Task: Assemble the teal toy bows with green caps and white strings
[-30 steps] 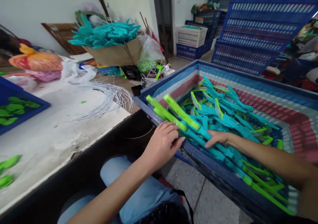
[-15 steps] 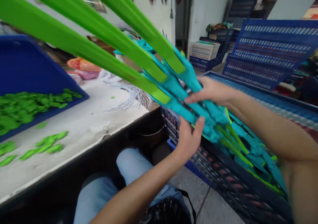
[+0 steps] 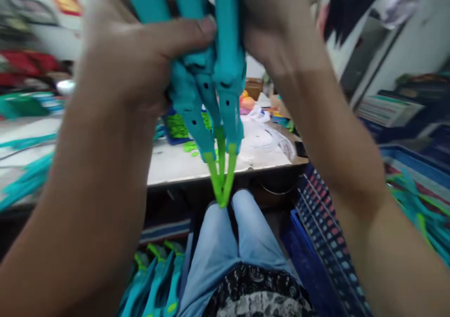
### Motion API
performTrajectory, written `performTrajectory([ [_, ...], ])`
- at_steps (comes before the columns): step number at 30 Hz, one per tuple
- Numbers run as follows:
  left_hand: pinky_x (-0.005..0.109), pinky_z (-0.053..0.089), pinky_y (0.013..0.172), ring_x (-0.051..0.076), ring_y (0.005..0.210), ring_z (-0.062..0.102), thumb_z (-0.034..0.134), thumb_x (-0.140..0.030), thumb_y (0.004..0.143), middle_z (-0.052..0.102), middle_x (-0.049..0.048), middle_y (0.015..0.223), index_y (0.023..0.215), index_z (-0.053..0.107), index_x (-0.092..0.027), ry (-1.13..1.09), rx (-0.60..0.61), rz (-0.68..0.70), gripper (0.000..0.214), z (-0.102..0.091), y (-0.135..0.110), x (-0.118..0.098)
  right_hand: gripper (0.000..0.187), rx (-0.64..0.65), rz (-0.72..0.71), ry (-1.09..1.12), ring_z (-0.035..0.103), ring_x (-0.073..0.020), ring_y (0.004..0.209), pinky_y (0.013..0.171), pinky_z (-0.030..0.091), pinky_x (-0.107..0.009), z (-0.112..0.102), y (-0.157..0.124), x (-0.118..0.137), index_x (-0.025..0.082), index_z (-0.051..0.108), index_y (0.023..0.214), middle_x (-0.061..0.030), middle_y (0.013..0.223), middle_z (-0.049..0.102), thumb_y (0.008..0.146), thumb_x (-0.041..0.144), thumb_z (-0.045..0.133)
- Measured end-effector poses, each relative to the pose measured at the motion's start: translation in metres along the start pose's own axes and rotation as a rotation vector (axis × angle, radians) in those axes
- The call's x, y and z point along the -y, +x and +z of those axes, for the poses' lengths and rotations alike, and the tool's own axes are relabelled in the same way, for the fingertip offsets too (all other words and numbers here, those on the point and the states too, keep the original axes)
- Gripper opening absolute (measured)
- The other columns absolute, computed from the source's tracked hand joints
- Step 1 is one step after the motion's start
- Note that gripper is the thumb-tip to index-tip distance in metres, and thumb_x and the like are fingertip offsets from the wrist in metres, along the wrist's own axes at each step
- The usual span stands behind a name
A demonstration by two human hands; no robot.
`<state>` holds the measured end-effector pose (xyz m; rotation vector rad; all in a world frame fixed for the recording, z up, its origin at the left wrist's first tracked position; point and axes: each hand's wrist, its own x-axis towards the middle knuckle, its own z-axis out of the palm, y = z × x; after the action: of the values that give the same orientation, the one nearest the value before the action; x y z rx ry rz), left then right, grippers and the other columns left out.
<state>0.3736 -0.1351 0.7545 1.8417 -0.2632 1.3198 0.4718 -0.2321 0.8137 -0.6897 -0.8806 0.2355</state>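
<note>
Several long teal-and-green plastic pieces (image 3: 228, 68) are raised close before my face, their green tips converging downward over my lap. Closed around them from the left is my left hand (image 3: 140, 59), its thumb lying across the teal parts. My right hand (image 3: 262, 26) is wrapped against their right side, blurred, with most fingers hidden behind the pieces. The upper ends run out of the picture. I cannot make out what kind of article they are.
A white worktable (image 3: 168, 167) spans the front, with a blue bin (image 3: 176, 140) of small green parts and white cords (image 3: 267, 136) on it. More teal-and-green pieces fill a crate (image 3: 188, 246) at lower left and a crate (image 3: 404, 155) at right. My knees are under the table edge.
My hands have lifted the pieces from beside the right crate to in front of my face, green ends now pointing down. The view has swung left to face the table.
</note>
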Motion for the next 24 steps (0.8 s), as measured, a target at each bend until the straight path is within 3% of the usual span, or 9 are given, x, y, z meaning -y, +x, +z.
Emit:
performTrajectory([
  [3, 0.041, 0.057, 0.083, 0.024, 0.094, 0.067, 0.074, -0.029, 0.062, 0.071, -0.0060, 0.096, 0.095, 0.067, -0.023, 0.131, 0.050, -0.212, 0.034, -0.042, -0.033, 0.009, 0.025, 0.281, 0.038, 0.119, 0.065, -0.0081, 0.091, 0.084, 0.051, -0.028, 0.020, -0.027, -0.078, 0.004, 0.059, 0.100, 0.0084, 0.079, 0.063, 0.087, 0.021, 0.045],
  [6, 0.042, 0.055, 0.085, 0.027, 0.091, 0.066, 0.073, -0.038, 0.059, 0.072, 0.0015, 0.097, 0.101, 0.065, -0.016, 0.327, 0.191, -0.401, 0.048, -0.065, -0.075, 0.042, 0.022, 0.004, 0.240, 0.192, 0.065, -0.0094, 0.076, 0.077, 0.056, -0.027, 0.004, -0.078, -0.154, 0.012, 0.060, 0.102, 0.0011, 0.089, 0.070, 0.083, 0.023, 0.060],
  [9, 0.040, 0.053, 0.085, 0.029, 0.091, 0.066, 0.066, -0.044, 0.061, 0.072, 0.0041, 0.095, 0.098, 0.066, -0.014, 0.422, 0.375, -0.583, 0.047, -0.073, -0.128, 0.079, 0.029, -0.293, 0.493, 0.183, 0.062, -0.0123, 0.069, 0.068, 0.054, -0.025, -0.024, -0.142, -0.222, 0.016, 0.061, 0.091, 0.0012, 0.077, 0.067, 0.075, 0.039, 0.069],
  [12, 0.037, 0.051, 0.082, 0.029, 0.089, 0.066, 0.059, -0.043, 0.065, 0.072, 0.0055, 0.095, 0.102, 0.064, -0.016, 0.473, 0.519, -0.715, 0.047, -0.070, -0.186, 0.107, 0.033, -0.381, 0.559, 0.226, 0.056, -0.0125, 0.061, 0.061, 0.049, -0.026, -0.051, -0.202, -0.273, 0.019, 0.058, 0.076, 0.0041, 0.064, 0.059, 0.064, 0.046, 0.072],
  [15, 0.035, 0.049, 0.077, 0.029, 0.087, 0.066, 0.054, -0.041, 0.071, 0.070, 0.0077, 0.094, 0.105, 0.061, -0.017, 0.620, 0.643, -0.788, 0.042, -0.059, -0.234, 0.123, 0.030, -0.392, 0.542, 0.154, 0.055, -0.0132, 0.065, 0.064, 0.047, -0.026, -0.081, -0.254, -0.299, 0.020, 0.056, 0.073, 0.0042, 0.064, 0.058, 0.060, 0.043, 0.070],
  [17, 0.034, 0.048, 0.076, 0.029, 0.089, 0.065, 0.052, -0.038, 0.075, 0.069, 0.0098, 0.096, 0.105, 0.060, -0.017, 0.719, 0.737, -0.812, 0.037, -0.047, -0.255, 0.131, 0.028, -0.373, 0.615, 0.018, 0.053, -0.0125, 0.064, 0.060, 0.044, -0.025, -0.106, -0.287, -0.301, 0.020, 0.057, 0.074, 0.0042, 0.064, 0.058, 0.062, 0.043, 0.068],
  [21, 0.033, 0.046, 0.078, 0.029, 0.096, 0.064, 0.048, -0.034, 0.082, 0.066, 0.0117, 0.101, 0.108, 0.058, -0.018, 0.847, 0.915, -0.848, 0.032, -0.014, -0.277, 0.150, 0.035, -0.349, 0.944, -0.125, 0.044, -0.0092, 0.044, 0.041, 0.034, -0.023, -0.156, -0.342, -0.289, 0.019, 0.056, 0.075, 0.0068, 0.051, 0.050, 0.064, 0.050, 0.066],
  [24, 0.034, 0.046, 0.078, 0.030, 0.100, 0.062, 0.047, -0.030, 0.083, 0.064, 0.0134, 0.108, 0.110, 0.057, -0.017, 0.915, 1.027, -0.812, 0.032, 0.008, -0.282, 0.168, 0.045, -0.408, 1.033, -0.097, 0.049, -0.0111, 0.041, 0.037, 0.035, -0.023, -0.179, -0.365, -0.280, 0.017, 0.058, 0.083, 0.0049, 0.053, 0.056, 0.058, 0.052, 0.070],
])
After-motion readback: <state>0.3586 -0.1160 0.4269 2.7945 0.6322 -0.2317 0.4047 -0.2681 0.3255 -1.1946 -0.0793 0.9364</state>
